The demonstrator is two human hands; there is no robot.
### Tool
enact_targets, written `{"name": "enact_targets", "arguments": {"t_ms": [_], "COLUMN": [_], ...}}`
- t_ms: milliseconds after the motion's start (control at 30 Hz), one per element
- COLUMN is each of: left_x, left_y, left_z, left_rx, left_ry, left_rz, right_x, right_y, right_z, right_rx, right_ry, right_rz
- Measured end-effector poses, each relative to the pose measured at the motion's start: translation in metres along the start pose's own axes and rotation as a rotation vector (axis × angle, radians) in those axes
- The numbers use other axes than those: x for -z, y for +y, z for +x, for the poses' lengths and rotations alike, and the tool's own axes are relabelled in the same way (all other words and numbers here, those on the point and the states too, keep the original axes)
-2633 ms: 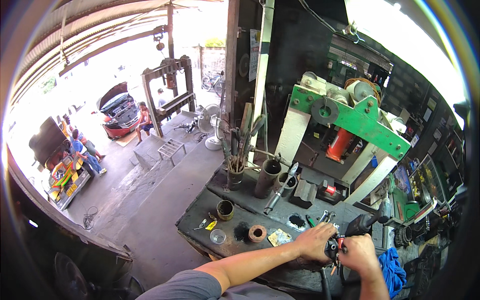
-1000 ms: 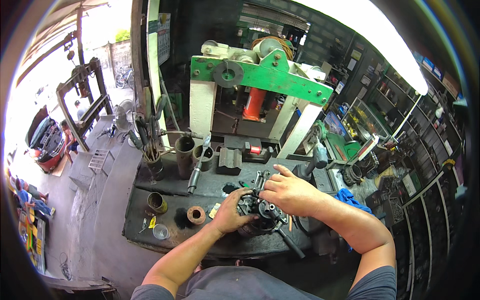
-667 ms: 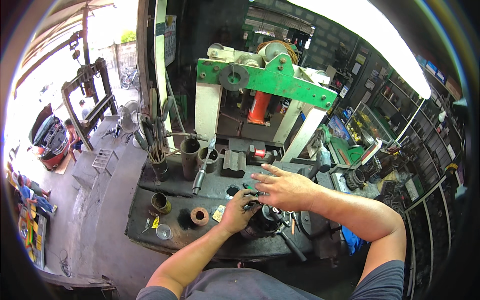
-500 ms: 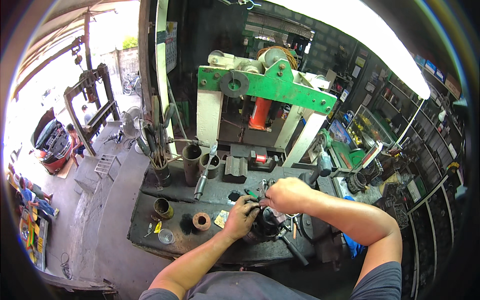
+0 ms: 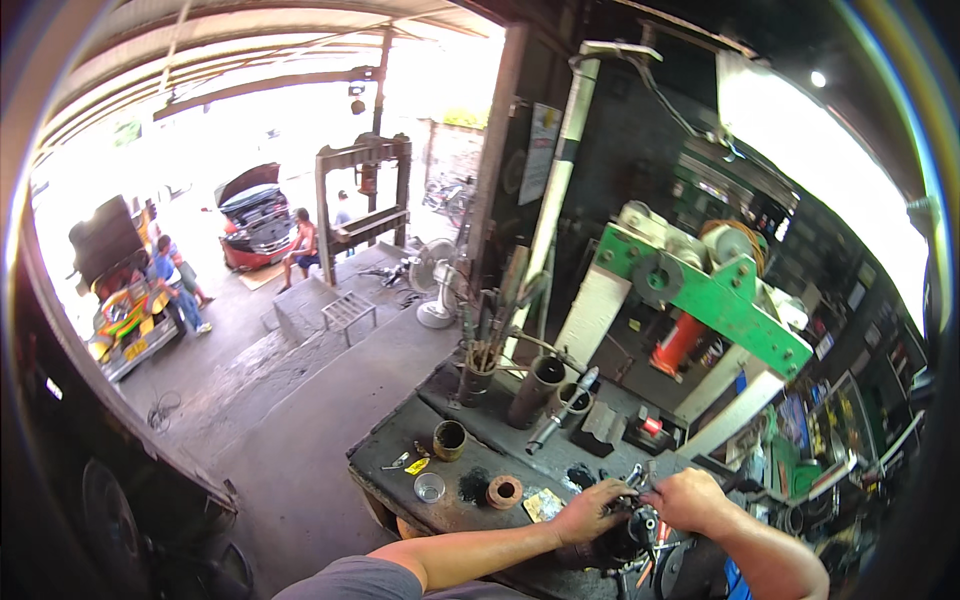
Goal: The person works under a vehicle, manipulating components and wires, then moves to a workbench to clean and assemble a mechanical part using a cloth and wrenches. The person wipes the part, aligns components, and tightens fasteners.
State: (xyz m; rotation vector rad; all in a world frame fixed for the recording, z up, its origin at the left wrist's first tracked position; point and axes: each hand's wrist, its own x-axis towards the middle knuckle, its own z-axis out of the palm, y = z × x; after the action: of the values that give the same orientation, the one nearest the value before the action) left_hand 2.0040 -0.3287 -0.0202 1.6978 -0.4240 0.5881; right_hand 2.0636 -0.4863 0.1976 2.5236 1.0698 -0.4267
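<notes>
Both my hands work at the front right of a dark, greasy workbench (image 5: 400, 470). My left hand (image 5: 588, 512) cups the left side of a dark round metal part (image 5: 628, 535) that rests on the bench. My right hand (image 5: 690, 500) presses onto its top from the right, fingers curled at small shiny pieces (image 5: 636, 474) sticking up from it. The underside of the part is hidden by my hands. A brown ring (image 5: 503, 492) and a yellowish scrap of paper (image 5: 545, 505) lie just left of my left hand.
A green press (image 5: 720, 290) with a red jack (image 5: 680, 345) stands behind the bench. On the bench are steel tubes (image 5: 535, 390), a can of tools (image 5: 475, 380), a small cup (image 5: 450, 440) and a glass dish (image 5: 430, 487). Outside are people (image 5: 165, 270), a fan (image 5: 437, 290) and a red car (image 5: 255, 215).
The view has swung left, so my hands now sit at the lower right. My right hand, spread flat above the part earlier, has closed down onto it. My left hand stays on the part.
</notes>
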Motion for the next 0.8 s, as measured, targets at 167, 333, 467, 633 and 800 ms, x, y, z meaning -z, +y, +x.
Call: {"name": "enact_targets", "arguments": {"t_ms": [167,333,467,633,800], "left_x": [-0.004,-0.008,-0.006,-0.006,-0.008], "left_y": [0.007,0.013,0.014,0.014,0.012], "left_z": [0.007,0.006,0.008,0.008,0.006], "left_rx": [0.056,0.076,0.089,0.103,0.116], "left_ry": [-0.06,0.003,-0.041,-0.043,-0.045], "left_rz": [0.026,0.013,0.005,-0.009,0.064], "right_x": [0.014,0.029,0.016,0.016,0.016], "right_y": [0.007,0.009,0.0,0.019,0.01], "right_z": [-0.009,-0.016,-0.004,-0.012,-0.011], "right_rx": [0.045,0.625,0.024,0.27,0.203], "right_ry": [0.331,0.642,0.086,0.797,0.14], "right_rz": [0.171,-0.378,0.156,-0.071,-0.145]}}
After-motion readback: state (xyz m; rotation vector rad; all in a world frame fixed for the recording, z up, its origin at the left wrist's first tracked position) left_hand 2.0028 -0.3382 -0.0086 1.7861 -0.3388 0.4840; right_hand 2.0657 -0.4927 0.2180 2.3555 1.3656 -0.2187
